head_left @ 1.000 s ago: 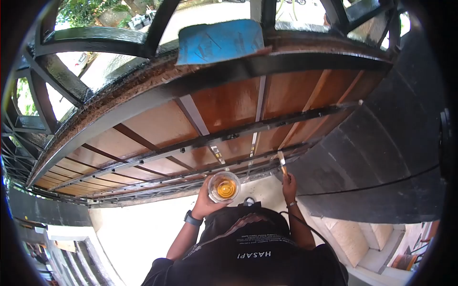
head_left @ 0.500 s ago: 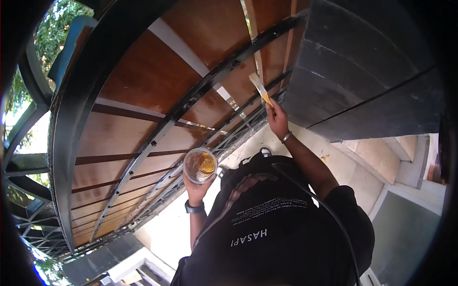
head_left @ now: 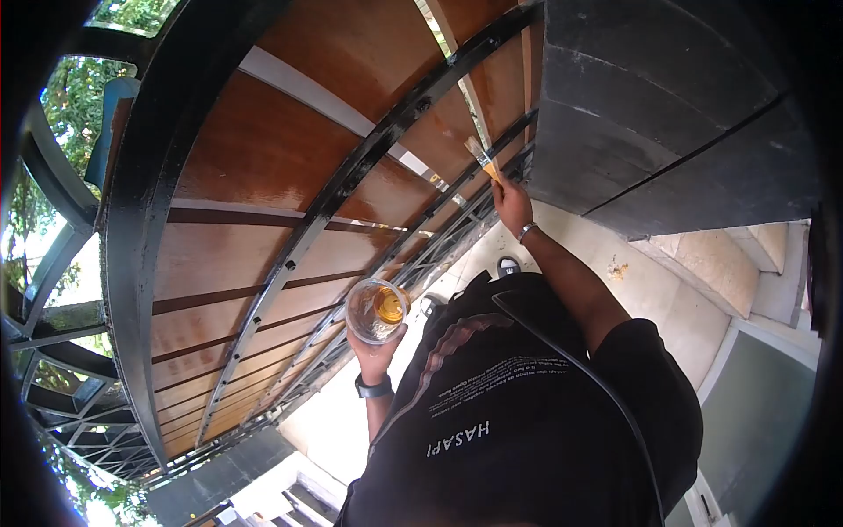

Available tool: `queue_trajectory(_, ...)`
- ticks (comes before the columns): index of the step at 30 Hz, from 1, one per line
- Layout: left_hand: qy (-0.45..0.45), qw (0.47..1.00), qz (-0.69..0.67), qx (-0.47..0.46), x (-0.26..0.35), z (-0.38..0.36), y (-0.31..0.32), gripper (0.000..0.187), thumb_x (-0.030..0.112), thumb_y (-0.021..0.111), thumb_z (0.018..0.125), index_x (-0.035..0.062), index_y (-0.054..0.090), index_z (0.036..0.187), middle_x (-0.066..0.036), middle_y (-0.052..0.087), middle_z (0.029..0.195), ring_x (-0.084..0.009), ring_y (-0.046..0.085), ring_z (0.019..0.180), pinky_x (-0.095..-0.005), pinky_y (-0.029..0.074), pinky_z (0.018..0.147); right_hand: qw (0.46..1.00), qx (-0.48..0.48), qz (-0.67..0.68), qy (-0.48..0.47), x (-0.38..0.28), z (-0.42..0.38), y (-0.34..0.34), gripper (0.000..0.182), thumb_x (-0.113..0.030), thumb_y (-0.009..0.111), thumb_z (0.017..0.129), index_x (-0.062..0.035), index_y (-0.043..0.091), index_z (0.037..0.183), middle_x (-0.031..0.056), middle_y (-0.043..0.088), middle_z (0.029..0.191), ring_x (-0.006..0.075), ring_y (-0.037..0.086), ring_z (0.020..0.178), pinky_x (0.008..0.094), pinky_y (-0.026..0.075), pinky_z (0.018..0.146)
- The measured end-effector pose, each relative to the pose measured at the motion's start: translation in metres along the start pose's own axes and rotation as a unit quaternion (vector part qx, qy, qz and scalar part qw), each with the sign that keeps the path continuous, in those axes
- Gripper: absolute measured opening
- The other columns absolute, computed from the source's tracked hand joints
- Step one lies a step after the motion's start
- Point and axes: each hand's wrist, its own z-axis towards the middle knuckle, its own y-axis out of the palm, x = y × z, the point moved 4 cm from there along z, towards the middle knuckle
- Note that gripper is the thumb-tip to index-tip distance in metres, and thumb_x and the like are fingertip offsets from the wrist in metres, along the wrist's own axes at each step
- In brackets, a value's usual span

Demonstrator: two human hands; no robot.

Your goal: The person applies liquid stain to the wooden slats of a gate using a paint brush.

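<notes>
My left hand (head_left: 374, 351), with a dark watch at its wrist, is wrapped round a clear plastic cup (head_left: 363, 323). Amber liquid (head_left: 390, 306) pools inside the tilted cup. In my right hand (head_left: 513, 207) is a paintbrush (head_left: 484, 162) with a yellowish handle and pale bristles, which point up and to the left. The bristles overlap the lower end of a reddish-brown wooden slat (head_left: 446, 123). Wider glossy slats (head_left: 272, 145) stretch to the left, crossed by curved black metal bars (head_left: 367, 151).
A dark panel (head_left: 650, 114) stands on the right, with stone steps (head_left: 702, 268) below it. Pale floor (head_left: 571, 237) lies under my feet. A thick black metal frame (head_left: 132, 263) edges the slats on the left, with greenery beyond.
The view has shifted, so the slats sit slightly further left. The cup appears a little lower and to the right. The brush has tilted further left against the slats.
</notes>
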Motion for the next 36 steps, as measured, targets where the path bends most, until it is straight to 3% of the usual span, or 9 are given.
queue_trajectory(3, -0.002, 0.999, -0.024, 0.040, 0.000, -0.003, 0.001, 0.087, 0.018, 0.090, 0.063, -0.0031, 0.044, 0.134, -0.014, 0.056, 0.128, -0.0233, 0.056, 0.118, -0.0383, 0.043, 0.105, 1.000, -0.010, -0.019, 0.017, 0.006, -0.003, -0.001, 0.026, -0.016, 0.058, 0.094, -0.0020, 0.063, 0.115, 0.0228, 0.066, 0.085, 0.0379, 0.066, 0.079, 0.0439, 0.052, 0.066)
queue_trajectory(5, 0.005, 0.999, -0.029, 0.043, 0.001, -0.005, 0.003, 0.087, 0.017, 0.090, 0.063, -0.0033, 0.044, 0.134, -0.014, 0.055, 0.128, -0.0236, 0.056, 0.118, -0.0388, 0.042, 0.106, 0.987, -0.092, -0.027, 0.131, 0.021, -0.004, 0.007, 0.022, -0.019, 0.057, 0.093, -0.0009, 0.065, 0.104, 0.0231, 0.066, 0.081, 0.0406, 0.065, 0.079, 0.0465, 0.053, 0.067)
queue_trajectory(12, -0.012, 0.999, -0.030, 0.033, 0.000, -0.011, 0.001, 0.088, 0.016, 0.090, 0.063, -0.0033, 0.042, 0.135, -0.014, 0.054, 0.128, -0.0235, 0.055, 0.119, -0.0394, 0.043, 0.105, 0.980, -0.140, -0.105, 0.090, 0.024, 0.022, 0.020, 0.021, -0.020, 0.059, 0.090, -0.0008, 0.068, 0.095, 0.0230, 0.067, 0.082, 0.0409, 0.066, 0.081, 0.0475, 0.054, 0.070)
queue_trajectory(15, -0.014, 0.999, -0.028, 0.033, 0.002, -0.012, -0.002, 0.088, 0.016, 0.090, 0.063, -0.0031, 0.042, 0.135, -0.014, 0.054, 0.128, -0.0233, 0.055, 0.118, -0.0384, 0.044, 0.104, 0.982, -0.142, -0.079, 0.099, 0.014, 0.036, 0.011, 0.023, -0.020, 0.058, 0.091, 0.0002, 0.067, 0.096, 0.0235, 0.067, 0.083, 0.0409, 0.066, 0.082, 0.0459, 0.053, 0.069)
queue_trajectory(18, -0.018, 0.999, -0.021, 0.038, -0.005, -0.016, -0.009, 0.087, 0.016, 0.090, 0.063, -0.0029, 0.043, 0.135, -0.014, 0.055, 0.127, -0.0235, 0.056, 0.118, -0.0376, 0.044, 0.102, 0.987, -0.102, 0.099, 0.068, -0.018, 0.046, -0.034, 0.029, -0.023, 0.061, 0.092, 0.0014, 0.066, 0.107, 0.0255, 0.066, 0.089, 0.0386, 0.067, 0.085, 0.0406, 0.053, 0.068)
queue_trajectory(21, -0.020, 0.998, -0.028, 0.060, -0.006, -0.019, -0.012, 0.087, 0.016, 0.089, 0.063, -0.0030, 0.043, 0.134, -0.015, 0.055, 0.127, -0.0236, 0.056, 0.118, -0.0374, 0.045, 0.102, 0.990, -0.089, 0.100, 0.050, -0.019, 0.040, -0.058, 0.031, -0.023, 0.063, 0.091, 0.0007, 0.066, 0.111, 0.0256, 0.067, 0.090, 0.0379, 0.067, 0.085, 0.0395, 0.054, 0.069)
queue_trajectory(31, -0.032, 0.998, -0.028, 0.043, -0.005, -0.017, -0.014, 0.086, 0.015, 0.088, 0.063, -0.0031, 0.043, 0.134, -0.015, 0.057, 0.125, -0.0239, 0.057, 0.117, -0.0375, 0.044, 0.103, 0.974, -0.180, -0.084, 0.110, 0.029, 0.044, 0.016, 0.024, -0.019, 0.063, 0.087, 0.0024, 0.069, 0.095, 0.0250, 0.067, 0.087, 0.0412, 0.065, 0.085, 0.0465, 0.053, 0.072)
queue_trajectory(35, -0.020, 0.998, -0.028, 0.043, -0.009, -0.016, -0.018, 0.087, 0.015, 0.089, 0.063, -0.0028, 0.043, 0.135, -0.015, 0.056, 0.127, -0.0241, 0.056, 0.118, -0.0379, 0.043, 0.104, 0.976, -0.181, -0.088, 0.086, 0.025, 0.052, 0.016, 0.021, -0.016, 0.063, 0.090, 0.0022, 0.068, 0.099, 0.0230, 0.068, 0.089, 0.0396, 0.066, 0.082, 0.0396, 0.052, 0.069)
queue_trajectory(36, -0.018, 0.998, -0.031, 0.048, -0.009, -0.015, -0.020, 0.087, 0.015, 0.089, 0.063, -0.0027, 0.043, 0.135, -0.015, 0.055, 0.127, -0.0242, 0.056, 0.118, -0.0380, 0.043, 0.104, 0.985, -0.157, -0.011, 0.078, 0.015, 0.054, 0.002, 0.021, -0.018, 0.063, 0.089, 0.0012, 0.068, 0.097, 0.0228, 0.067, 0.087, 0.0400, 0.066, 0.083, 0.0412, 0.052, 0.069)
